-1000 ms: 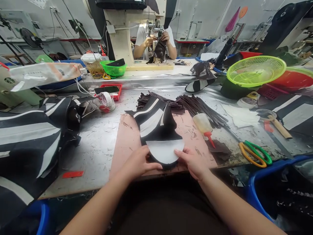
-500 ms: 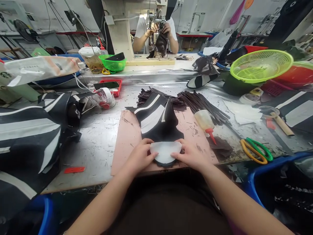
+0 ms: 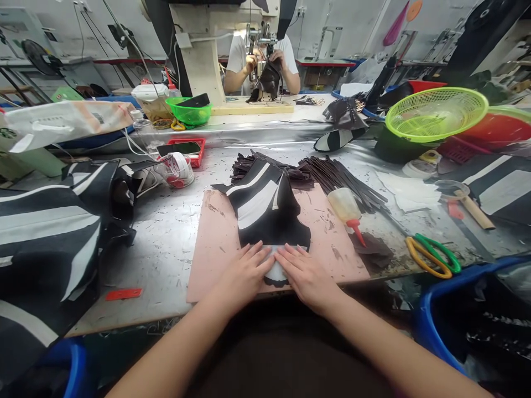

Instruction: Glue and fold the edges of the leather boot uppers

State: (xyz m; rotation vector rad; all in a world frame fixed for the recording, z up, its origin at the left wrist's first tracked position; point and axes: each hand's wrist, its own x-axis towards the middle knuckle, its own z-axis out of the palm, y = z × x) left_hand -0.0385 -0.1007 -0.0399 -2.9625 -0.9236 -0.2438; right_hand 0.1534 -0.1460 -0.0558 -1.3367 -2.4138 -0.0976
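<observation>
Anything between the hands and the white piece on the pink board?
Nothing visible. The left hand and right hand lie flat on the white piece, covering most of it, on the black striped material over the pink board.

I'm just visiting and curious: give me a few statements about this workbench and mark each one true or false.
1. Both hands, left hand and right hand, lie flat on the white piece. True.
2. The black-and-white shoe upper lies on a pink mat. True.
3. The right hand holds the scissors. False: they lie untouched on the table, to the right.
4. The glue bottle has a blue tip. False: it is red.
5. The green basket sits at the far right. True.
</observation>
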